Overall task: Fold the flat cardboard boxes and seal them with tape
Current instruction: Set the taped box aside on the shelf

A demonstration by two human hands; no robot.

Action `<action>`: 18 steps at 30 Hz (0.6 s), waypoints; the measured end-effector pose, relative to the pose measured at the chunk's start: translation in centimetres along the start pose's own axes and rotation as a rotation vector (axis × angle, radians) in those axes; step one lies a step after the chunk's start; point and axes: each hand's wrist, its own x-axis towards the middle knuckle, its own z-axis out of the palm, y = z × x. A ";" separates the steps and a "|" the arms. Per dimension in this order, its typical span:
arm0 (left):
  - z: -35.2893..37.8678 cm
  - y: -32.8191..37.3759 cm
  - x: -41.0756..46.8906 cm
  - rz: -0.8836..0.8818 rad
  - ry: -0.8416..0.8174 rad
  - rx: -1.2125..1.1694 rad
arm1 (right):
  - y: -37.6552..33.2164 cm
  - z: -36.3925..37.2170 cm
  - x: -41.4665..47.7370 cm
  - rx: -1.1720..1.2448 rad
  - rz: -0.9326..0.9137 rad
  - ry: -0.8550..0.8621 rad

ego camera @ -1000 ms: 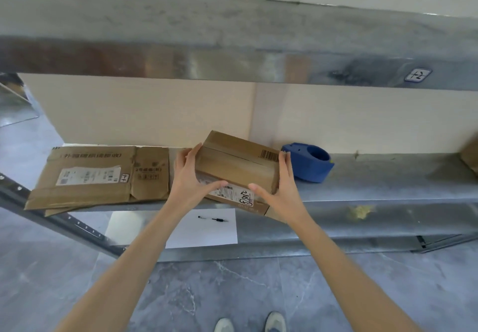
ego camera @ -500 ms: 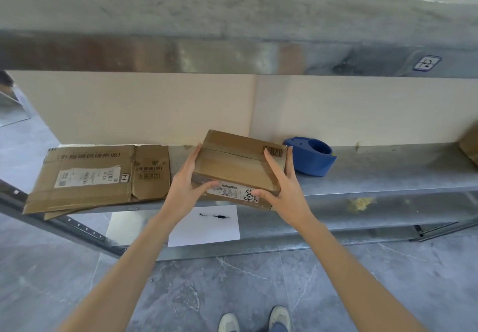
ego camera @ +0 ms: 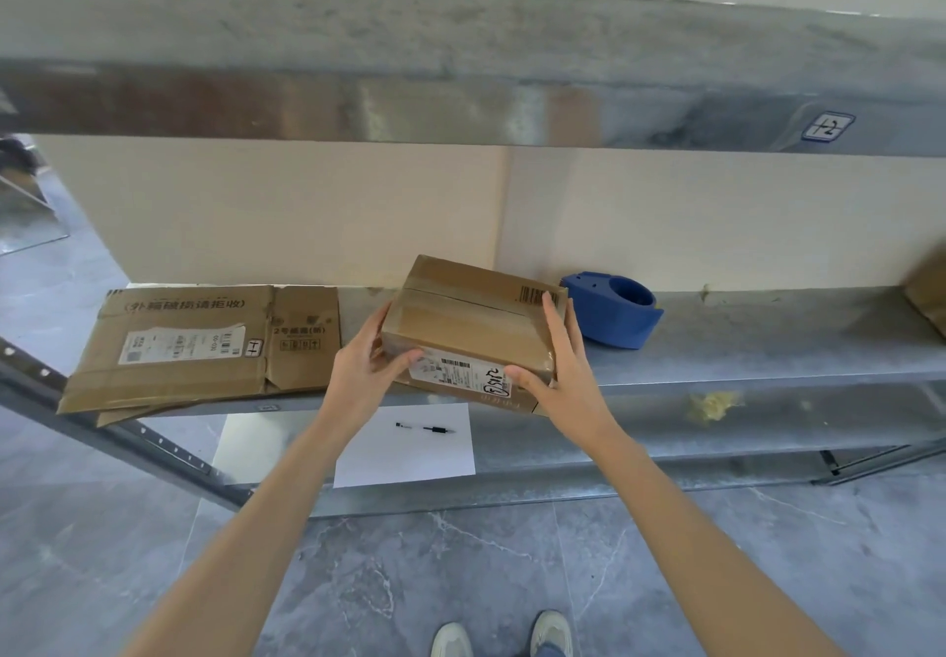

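A small folded cardboard box (ego camera: 460,321), its top seam taped, is tilted toward me over the front edge of the metal shelf (ego camera: 742,354). My left hand (ego camera: 361,375) grips its left end, thumb on the front label. My right hand (ego camera: 565,375) holds its right end, fingers up the side and thumb on the front face. A blue tape dispenser (ego camera: 614,309) stands on the shelf just right of the box. Flat cardboard boxes (ego camera: 199,344) lie stacked on the shelf to the left.
A lower shelf holds a white sheet of paper (ego camera: 404,449) with a pen (ego camera: 425,427) on it. An upper shelf beam (ego camera: 460,103) runs overhead. Another cardboard piece (ego camera: 929,293) shows at the right edge. My shoes (ego camera: 501,636) stand on the grey floor.
The box has been turned slightly, so more of its taped top faces up. My right hand's fingers have slid up its right side. Both hands kept hold of it.
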 end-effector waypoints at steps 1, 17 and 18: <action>0.1 -0.3 -0.2 -0.013 0.009 0.014 | 0.0 -0.1 -0.1 0.031 0.003 0.019; 0.7 -0.5 -2.8 -0.054 0.122 0.060 | 2.2 -0.6 -4.2 -0.028 0.079 0.004; 0.4 -0.2 -3.1 -0.047 0.116 0.052 | 2.1 -0.7 -4.2 -0.019 0.061 0.013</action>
